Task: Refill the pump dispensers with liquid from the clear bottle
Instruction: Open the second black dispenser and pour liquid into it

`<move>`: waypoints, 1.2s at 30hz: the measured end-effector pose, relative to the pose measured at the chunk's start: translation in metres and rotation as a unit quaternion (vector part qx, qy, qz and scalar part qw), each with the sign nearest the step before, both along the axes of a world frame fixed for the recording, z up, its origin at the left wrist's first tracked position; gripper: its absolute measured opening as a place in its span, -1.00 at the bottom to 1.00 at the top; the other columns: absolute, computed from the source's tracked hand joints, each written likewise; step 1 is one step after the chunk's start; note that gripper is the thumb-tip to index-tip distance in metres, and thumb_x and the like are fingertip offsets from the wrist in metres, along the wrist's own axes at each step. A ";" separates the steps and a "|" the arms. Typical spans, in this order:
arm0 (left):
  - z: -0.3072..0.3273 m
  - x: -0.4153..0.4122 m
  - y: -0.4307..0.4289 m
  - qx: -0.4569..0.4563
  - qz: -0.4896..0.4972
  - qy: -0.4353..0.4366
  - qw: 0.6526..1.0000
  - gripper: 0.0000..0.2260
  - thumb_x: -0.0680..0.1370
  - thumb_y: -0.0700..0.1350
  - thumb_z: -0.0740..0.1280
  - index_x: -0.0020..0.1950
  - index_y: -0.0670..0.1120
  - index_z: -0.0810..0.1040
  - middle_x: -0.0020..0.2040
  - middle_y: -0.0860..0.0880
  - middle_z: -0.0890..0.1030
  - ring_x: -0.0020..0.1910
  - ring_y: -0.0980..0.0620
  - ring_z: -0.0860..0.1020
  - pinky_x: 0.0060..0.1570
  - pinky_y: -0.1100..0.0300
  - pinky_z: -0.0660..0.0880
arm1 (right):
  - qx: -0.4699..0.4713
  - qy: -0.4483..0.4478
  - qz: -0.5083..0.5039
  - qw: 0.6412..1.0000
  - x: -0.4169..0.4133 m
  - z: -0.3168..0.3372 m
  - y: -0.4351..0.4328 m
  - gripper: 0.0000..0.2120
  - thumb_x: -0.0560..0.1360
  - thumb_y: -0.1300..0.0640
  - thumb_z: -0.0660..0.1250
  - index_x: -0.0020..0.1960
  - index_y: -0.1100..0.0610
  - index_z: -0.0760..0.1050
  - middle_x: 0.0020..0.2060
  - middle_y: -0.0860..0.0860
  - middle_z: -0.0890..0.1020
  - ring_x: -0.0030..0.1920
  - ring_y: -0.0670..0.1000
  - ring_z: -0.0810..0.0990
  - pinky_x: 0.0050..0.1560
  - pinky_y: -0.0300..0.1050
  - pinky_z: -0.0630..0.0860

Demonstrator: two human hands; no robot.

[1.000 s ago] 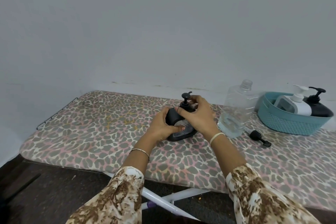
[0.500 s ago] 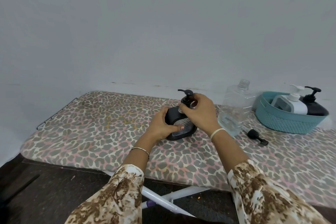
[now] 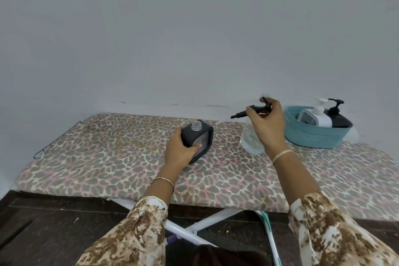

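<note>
Pump (image 3: 243, 112): now off, pinched in your right hand (image 3: 268, 129); dispenser (image 3: 206, 134): neck open, gripped by your left hand (image 3: 178, 153), likely ready for pouring from the bottle (image 3: 250, 143).

Leopard-print ironing board (image 3: 97, 157) bears black dispenser (image 3: 206, 135), clear bottle (image 3: 251, 143), teal basket (image 3: 313, 138)

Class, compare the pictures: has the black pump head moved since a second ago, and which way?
Yes. The right hand has lifted the pump head off the black dispenser and carried it rightward, toward the teal basket.
</note>
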State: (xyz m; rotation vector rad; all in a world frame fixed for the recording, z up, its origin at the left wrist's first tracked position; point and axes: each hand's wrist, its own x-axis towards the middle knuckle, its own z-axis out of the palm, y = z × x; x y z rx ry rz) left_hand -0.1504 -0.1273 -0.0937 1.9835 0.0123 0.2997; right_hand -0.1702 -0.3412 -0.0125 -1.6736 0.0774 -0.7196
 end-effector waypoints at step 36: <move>-0.020 -0.006 0.012 0.140 0.065 -0.089 0.984 -0.32 0.47 0.08 0.44 0.50 0.13 0.20 0.22 0.00 0.59 0.06 -0.06 0.61 -0.04 0.01 0.61 | -0.097 0.124 -0.087 0.984 0.037 -0.071 -0.044 -0.01 0.22 -0.08 0.60 0.46 0.21 0.16 0.37 0.11 0.35 0.37 0.11 0.35 0.42 0.05 0.30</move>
